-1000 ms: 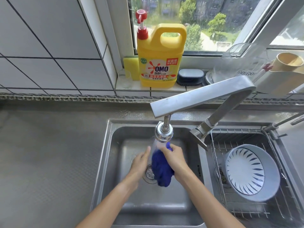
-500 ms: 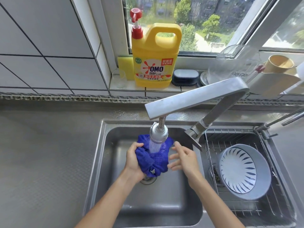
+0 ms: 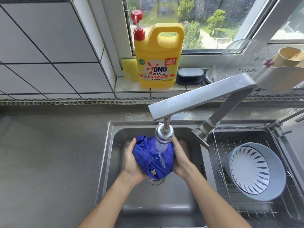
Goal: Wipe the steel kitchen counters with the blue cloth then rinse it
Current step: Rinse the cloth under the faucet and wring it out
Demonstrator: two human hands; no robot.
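The blue cloth point(image 3: 152, 157) is bunched up between both my hands over the left sink basin point(image 3: 115, 162). Water runs from the faucet head point(image 3: 164, 134) straight onto the cloth. My left hand point(image 3: 131, 163) cups the cloth's left side, fingers curled round it. On the cloth's right side my right hand point(image 3: 180, 159) grips it too. The drain point(image 3: 155, 180) shows just under the cloth. The steel counter point(image 3: 49, 162) stretches to the left of the sink.
The faucet arm point(image 3: 200, 94) crosses above the sink. A wire basket point(image 3: 243, 134) in the right basin holds a grey-blue bowl point(image 3: 256, 168). On the window sill stand a yellow detergent jug point(image 3: 158, 63), a sponge point(image 3: 129, 68) and a dark soap dish point(image 3: 190, 75).
The cloth passed from my right hand to my left and spread out under the stream. My right hand has now closed back onto its right side, so both hands hold it.
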